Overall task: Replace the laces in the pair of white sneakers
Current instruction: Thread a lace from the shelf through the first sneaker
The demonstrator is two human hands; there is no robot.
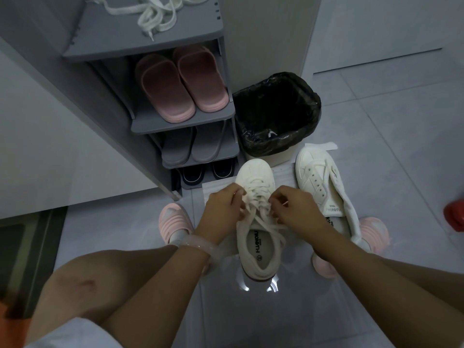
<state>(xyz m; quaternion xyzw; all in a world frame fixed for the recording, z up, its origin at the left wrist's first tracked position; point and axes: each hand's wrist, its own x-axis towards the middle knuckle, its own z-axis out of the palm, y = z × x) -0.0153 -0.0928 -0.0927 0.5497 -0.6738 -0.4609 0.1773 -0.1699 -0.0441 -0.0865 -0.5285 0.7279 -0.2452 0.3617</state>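
Both hands pinching lace over the near sneaker (257, 222) on the floor: left hand (221, 207) and right hand (292, 209) each gripping a strand of the lace (256, 197). Risk here: uneven pull, one end slipping out of an eyelet. Cream-white upper, flat lace criss-crossed. Second sneaker (324, 182) alongside, only part laced.

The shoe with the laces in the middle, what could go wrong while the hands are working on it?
1. Both hands, left hand and right hand, pinch the lace on the middle sneaker; a hard tug could perhaps drag the shoe along the floor.
2. The other sneaker lies tipped on its side close by; an elbow might knock it.
3. The loose laces hang near the shoe rack top's edge and may slip off.
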